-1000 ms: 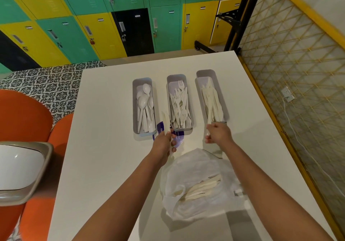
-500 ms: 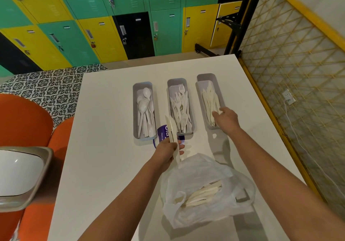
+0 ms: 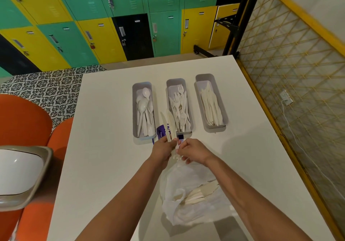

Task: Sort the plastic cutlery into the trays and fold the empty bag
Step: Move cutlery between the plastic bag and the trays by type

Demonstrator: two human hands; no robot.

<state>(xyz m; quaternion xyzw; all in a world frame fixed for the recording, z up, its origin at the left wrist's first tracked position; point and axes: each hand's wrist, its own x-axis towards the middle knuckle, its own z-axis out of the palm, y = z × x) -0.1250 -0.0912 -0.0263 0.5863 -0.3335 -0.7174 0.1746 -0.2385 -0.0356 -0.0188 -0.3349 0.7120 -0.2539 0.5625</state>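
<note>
Plastic knives (image 3: 169,126), a small bundle standing over the gap between spoon tray (image 3: 143,110) and fork tray (image 3: 178,106), sit gripped in the left hand (image 3: 163,150) while the right hand (image 3: 194,152) pinches one handle; risk: drawing one loosens the rest, which spill into the wrong tray.

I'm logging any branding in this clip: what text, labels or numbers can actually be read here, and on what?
"Clean": white letters on the purple packet lying between the spoon tray and fork tray; the rest of its print is hidden by the knives in the left hand.
Locker label plates: too small and blurred to read.
Trays, cutlery, plastic bag: no text visible.
</note>
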